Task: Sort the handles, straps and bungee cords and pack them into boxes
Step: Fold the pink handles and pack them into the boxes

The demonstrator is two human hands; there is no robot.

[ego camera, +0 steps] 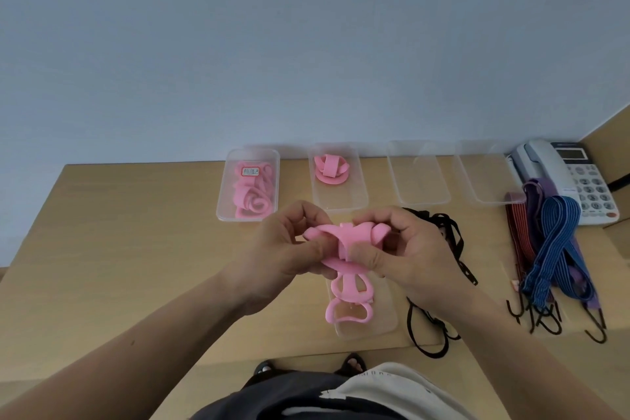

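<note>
I see L hand & R hand both pinching pink handle mid-air at ctr, box of pink ones at 11 o'clock; looks light, soft, rubbery, so I'd grip thick loop ends.

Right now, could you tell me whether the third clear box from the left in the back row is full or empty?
Empty: the third box shows only its clear bottom; no handle, strap or cord lies inside.
</note>
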